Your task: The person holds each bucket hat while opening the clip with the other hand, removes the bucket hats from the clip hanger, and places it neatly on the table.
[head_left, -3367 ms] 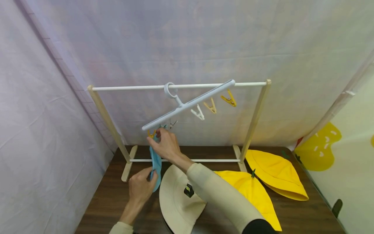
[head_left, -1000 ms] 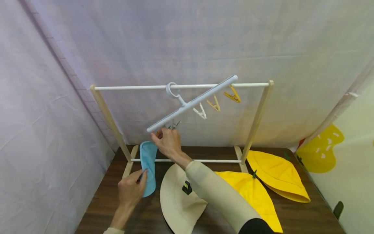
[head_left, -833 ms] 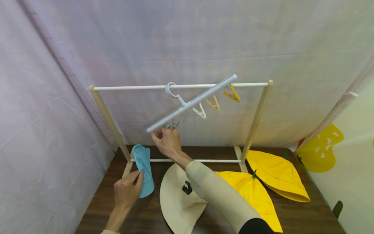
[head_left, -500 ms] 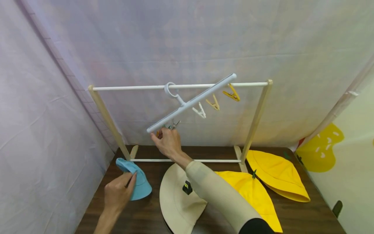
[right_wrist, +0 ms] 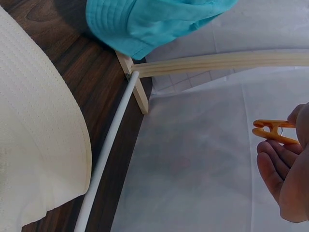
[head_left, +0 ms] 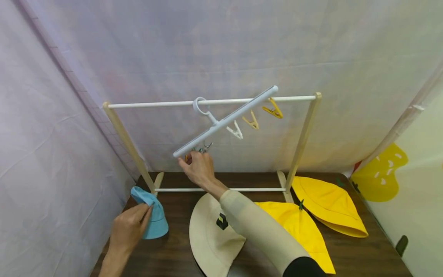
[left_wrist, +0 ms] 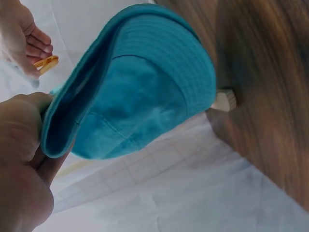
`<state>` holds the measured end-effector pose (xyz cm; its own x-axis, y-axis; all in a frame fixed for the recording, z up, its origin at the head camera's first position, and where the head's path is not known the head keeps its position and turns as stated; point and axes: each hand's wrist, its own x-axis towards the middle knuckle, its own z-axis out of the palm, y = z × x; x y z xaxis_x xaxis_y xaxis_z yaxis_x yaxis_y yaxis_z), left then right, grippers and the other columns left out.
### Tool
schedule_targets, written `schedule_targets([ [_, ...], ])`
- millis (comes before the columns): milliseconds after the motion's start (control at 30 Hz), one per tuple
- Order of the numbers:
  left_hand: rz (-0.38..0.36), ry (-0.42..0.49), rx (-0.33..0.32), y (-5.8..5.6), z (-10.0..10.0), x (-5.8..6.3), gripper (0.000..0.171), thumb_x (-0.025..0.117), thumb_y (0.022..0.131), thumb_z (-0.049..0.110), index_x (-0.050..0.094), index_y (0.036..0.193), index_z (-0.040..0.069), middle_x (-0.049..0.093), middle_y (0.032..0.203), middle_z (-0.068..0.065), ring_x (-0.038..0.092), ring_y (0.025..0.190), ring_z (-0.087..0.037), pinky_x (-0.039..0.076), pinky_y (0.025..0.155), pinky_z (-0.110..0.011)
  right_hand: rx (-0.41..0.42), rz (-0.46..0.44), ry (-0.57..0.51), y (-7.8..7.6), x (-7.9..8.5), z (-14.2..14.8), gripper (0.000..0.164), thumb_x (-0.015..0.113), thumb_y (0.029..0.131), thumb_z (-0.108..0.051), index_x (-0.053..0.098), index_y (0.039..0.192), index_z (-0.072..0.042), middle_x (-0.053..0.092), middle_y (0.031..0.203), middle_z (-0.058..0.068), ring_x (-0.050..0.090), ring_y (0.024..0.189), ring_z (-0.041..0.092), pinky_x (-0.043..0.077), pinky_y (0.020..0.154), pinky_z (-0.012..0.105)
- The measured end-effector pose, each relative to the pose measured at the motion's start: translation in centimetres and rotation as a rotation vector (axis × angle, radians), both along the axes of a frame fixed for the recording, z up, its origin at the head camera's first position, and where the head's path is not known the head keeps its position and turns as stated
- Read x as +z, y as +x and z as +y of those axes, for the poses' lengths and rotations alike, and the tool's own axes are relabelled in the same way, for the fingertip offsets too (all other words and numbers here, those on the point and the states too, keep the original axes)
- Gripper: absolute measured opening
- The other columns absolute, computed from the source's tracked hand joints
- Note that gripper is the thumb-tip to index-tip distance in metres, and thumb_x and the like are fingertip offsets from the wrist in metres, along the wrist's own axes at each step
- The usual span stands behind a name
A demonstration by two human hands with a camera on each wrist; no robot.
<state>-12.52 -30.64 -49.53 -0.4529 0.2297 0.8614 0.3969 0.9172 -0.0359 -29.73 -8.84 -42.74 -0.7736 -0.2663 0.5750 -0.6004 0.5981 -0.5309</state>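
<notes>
My left hand (head_left: 127, 227) pinches a blue bucket hat (head_left: 156, 223) above the left side of the table. The left wrist view shows the hat's stitched brim (left_wrist: 154, 43) and folded edge, with my thumb and fingers on the fold. My right hand (head_left: 200, 167) is at the low left end of a tilted pale blue hanger (head_left: 226, 121). Its thumb and fingers pinch an orange clothespin (right_wrist: 275, 131) by the handles; nothing lies between the clip's tips. A white clip (head_left: 236, 131), a cream clip (head_left: 251, 121) and a yellow clip (head_left: 274, 110) hang from the hanger's raised end.
The hanger's ring hooks over the white rod (head_left: 155, 104) of a wooden-legged rack. In front of the rack, a beige hat (head_left: 207, 234) lies under my right forearm. Two yellow hats, one nearer (head_left: 294, 223) and one farther (head_left: 328, 200), lie on the brown table (head_left: 176, 250).
My left hand has carried the hat down and left, away from the orange clothespin and my right hand. The hanger's left end shifted slightly right earlier; my right hand stays on the clip.
</notes>
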Motion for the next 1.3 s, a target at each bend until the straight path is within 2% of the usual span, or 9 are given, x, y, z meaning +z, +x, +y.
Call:
schedule_targets([
  [233,0.029,-0.117,-0.006,0.5,-0.4,0.4,0.055,0.046,0.123,0.028,0.058,0.072,0.012,0.059,0.063,0.003,0.056,0.050,-0.021,0.041,0.042,-0.033,0.010,0.003,0.000,-0.1,0.0,0.0,0.033,0.082,0.101,-0.035,0.079,0.082,-0.008,0.082,0.076,0.004,0.064,0.059,0.011,0.043,0.054,0.017],
  [400,-0.020,-0.165,-0.024,1.3,-0.2,0.2,0.061,0.033,0.125,0.024,0.074,0.083,0.007,0.080,0.078,-0.002,0.068,0.055,-0.020,0.054,0.046,-0.032,0.014,0.016,-0.002,-0.1,-0.1,0.0,0.033,0.082,0.102,-0.034,0.078,0.081,-0.009,0.081,0.075,0.004,0.063,0.058,0.010,0.042,0.053,0.016],
  [500,-0.065,-0.171,-0.041,1.7,-0.1,-0.2,0.066,0.028,0.125,0.026,0.077,0.086,0.004,0.081,0.080,-0.006,0.070,0.057,-0.019,0.056,0.047,-0.032,0.012,0.018,0.003,-0.1,-0.1,0.0,0.034,0.082,0.102,-0.035,0.078,0.081,-0.009,0.081,0.074,0.004,0.063,0.057,0.010,0.041,0.053,0.016],
  [633,-0.113,-0.173,-0.052,1.9,-0.4,-1.1,0.055,0.040,0.124,0.023,0.079,0.090,0.003,0.082,0.081,-0.007,0.073,0.059,-0.020,0.058,0.048,-0.031,0.013,0.017,0.001,-0.1,-0.1,0.0,0.033,0.082,0.102,-0.034,0.079,0.081,-0.009,0.082,0.076,0.004,0.065,0.059,0.011,0.043,0.053,0.016],
  [733,-0.139,-0.167,-0.058,2.1,-0.6,-1.8,0.009,0.079,0.101,0.005,0.082,0.093,0.003,0.084,0.083,-0.008,0.075,0.061,-0.020,0.059,0.050,-0.031,0.018,0.010,-0.003,-0.1,-0.1,0.0,0.033,0.082,0.102,-0.034,0.079,0.081,-0.009,0.083,0.078,0.004,0.068,0.060,0.013,0.045,0.054,0.017],
  [767,-0.147,-0.167,-0.058,2.2,-0.6,-2.0,0.009,0.089,0.088,0.000,0.083,0.093,0.003,0.084,0.084,-0.007,0.075,0.061,-0.020,0.060,0.050,-0.031,0.019,0.007,-0.006,-0.1,-0.1,0.0,0.033,0.082,0.102,-0.034,0.078,0.081,-0.009,0.083,0.078,0.004,0.069,0.061,0.013,0.046,0.054,0.018],
  [833,-0.174,-0.170,-0.047,2.4,-0.6,-2.3,0.035,0.100,0.063,-0.007,0.081,0.090,0.006,0.081,0.080,-0.003,0.072,0.059,-0.017,0.058,0.050,-0.029,0.019,0.003,-0.010,-0.1,0.0,0.0,0.033,0.082,0.102,-0.034,0.078,0.081,-0.009,0.083,0.078,0.004,0.070,0.061,0.014,0.046,0.054,0.018],
  [867,-0.190,-0.171,-0.037,2.5,-0.6,-2.5,0.040,0.103,0.058,-0.006,0.082,0.089,0.008,0.081,0.080,-0.001,0.073,0.060,-0.016,0.059,0.051,-0.028,0.019,0.003,-0.012,-0.1,0.0,0.0,0.033,0.082,0.102,-0.034,0.078,0.081,-0.009,0.083,0.078,0.004,0.070,0.062,0.014,0.047,0.055,0.018],
  [1300,-0.658,-0.159,0.072,4.0,-0.3,-2.8,0.033,0.100,0.077,0.005,0.073,0.072,0.024,0.071,0.067,0.009,0.064,0.057,-0.007,0.047,0.050,-0.024,0.021,0.016,-0.004,-0.4,-0.2,0.0,0.037,0.082,0.103,-0.036,0.076,0.077,-0.010,0.081,0.075,0.004,0.062,0.058,0.009,0.038,0.053,0.014],
])
